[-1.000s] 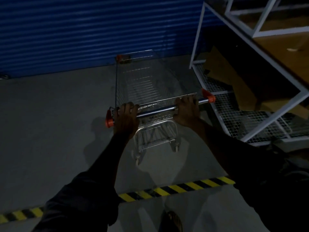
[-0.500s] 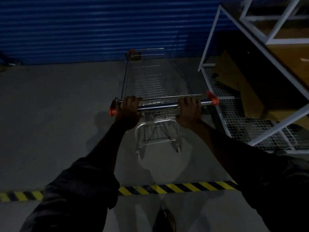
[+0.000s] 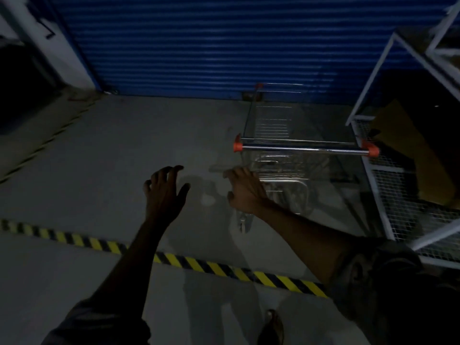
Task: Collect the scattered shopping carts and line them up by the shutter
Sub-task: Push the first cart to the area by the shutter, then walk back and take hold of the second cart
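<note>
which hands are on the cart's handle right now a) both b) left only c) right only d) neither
d: the handle bar of the shopping cart is bare end to end, and the left hand and right hand hang open short of it.

**Single head-worn view, tilted down**

The wide-angle camera looks forward and down from head height, facing the blue shutter (image 3: 224, 46). The shopping cart (image 3: 301, 148) stands near, right of centre. Hazard tape (image 3: 211, 266) crosses the frame's lower part.
</note>
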A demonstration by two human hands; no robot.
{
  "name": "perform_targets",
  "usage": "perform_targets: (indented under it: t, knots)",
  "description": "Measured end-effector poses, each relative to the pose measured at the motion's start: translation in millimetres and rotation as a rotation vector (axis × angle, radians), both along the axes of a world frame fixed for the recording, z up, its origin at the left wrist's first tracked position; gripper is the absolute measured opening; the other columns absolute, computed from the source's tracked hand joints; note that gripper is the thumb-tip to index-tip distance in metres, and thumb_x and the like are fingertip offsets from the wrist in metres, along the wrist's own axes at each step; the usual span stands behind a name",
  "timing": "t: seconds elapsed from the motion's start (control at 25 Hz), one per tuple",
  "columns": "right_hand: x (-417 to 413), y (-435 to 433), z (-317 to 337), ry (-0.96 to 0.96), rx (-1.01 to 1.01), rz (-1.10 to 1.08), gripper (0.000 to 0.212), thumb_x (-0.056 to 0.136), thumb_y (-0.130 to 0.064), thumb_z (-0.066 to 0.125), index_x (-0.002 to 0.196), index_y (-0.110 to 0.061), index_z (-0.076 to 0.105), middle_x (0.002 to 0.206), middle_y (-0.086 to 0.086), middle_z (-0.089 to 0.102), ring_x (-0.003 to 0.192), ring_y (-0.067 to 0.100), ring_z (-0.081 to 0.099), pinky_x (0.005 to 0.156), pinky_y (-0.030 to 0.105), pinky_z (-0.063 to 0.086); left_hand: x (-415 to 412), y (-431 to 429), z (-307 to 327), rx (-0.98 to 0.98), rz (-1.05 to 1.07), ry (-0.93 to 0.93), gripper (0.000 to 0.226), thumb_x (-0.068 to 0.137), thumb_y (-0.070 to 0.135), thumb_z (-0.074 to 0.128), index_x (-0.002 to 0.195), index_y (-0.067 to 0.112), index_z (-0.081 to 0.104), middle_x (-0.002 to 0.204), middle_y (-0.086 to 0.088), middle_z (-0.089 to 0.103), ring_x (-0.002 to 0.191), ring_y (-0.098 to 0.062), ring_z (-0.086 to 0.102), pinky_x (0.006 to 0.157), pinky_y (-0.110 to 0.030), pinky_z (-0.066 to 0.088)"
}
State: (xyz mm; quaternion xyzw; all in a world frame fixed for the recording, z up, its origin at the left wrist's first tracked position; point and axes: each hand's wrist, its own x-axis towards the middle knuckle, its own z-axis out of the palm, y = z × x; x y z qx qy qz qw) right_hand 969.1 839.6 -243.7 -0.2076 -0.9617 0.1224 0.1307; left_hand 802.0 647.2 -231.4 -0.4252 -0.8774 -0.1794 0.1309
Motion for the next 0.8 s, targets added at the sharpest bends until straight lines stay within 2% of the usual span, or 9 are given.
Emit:
perform_targets:
  t: [0.24, 0.44, 0.64, 0.8]
  knots:
    - [-86, -223, 11, -0.092, -0.142, 0.366, 0.043, 0.088, -0.026, 0.064, 0.129, -0.018, 0.051, 0.126, 0.006, 0.053, 0.118, 0.03, 0.047, 0.093, 0.041, 0.037, 3, -279, 1, -0.053, 0.36, -0.073, 0.047, 0.091, 0.04, 0.067, 0.133, 0.022, 0.054, 0.128, -0.008, 0.058, 0.118, -0.036, 0.053, 0.093, -0.051, 0.04]
    - [-141, -422, 17, -0.048, -0.131, 0.626, 0.036, 0.091, -0.03, 0.064, 0.123, -0.018, 0.054, 0.122, 0.005, 0.056, 0.116, 0.031, 0.049, 0.093, 0.043, 0.039, 9, -478, 21, -0.074, 0.624, -0.073, 0.051, 0.091, 0.05, 0.06, 0.134, 0.023, 0.054, 0.132, -0.008, 0.058, 0.124, -0.033, 0.051, 0.098, -0.05, 0.038]
    - [-195, -588, 34, 0.022, -0.067, 0.835, 0.032, 0.095, -0.043, 0.059, 0.117, -0.02, 0.056, 0.116, 0.003, 0.057, 0.108, 0.029, 0.052, 0.092, 0.044, 0.041, 21, -619, 44, -0.033, 0.885, -0.016, 0.047, 0.092, 0.047, 0.063, 0.132, 0.024, 0.054, 0.131, -0.007, 0.059, 0.122, -0.033, 0.053, 0.099, -0.048, 0.037]
    - [-232, -702, 44, 0.102, -0.124, 0.987, 0.032, 0.094, -0.05, 0.057, 0.108, -0.021, 0.058, 0.105, 0.001, 0.062, 0.096, 0.026, 0.059, 0.083, 0.042, 0.047, 31, -712, 50, 0.038, 1.067, -0.027, 0.044, 0.092, 0.044, 0.061, 0.131, 0.024, 0.054, 0.128, -0.005, 0.059, 0.114, -0.032, 0.057, 0.093, -0.045, 0.04]
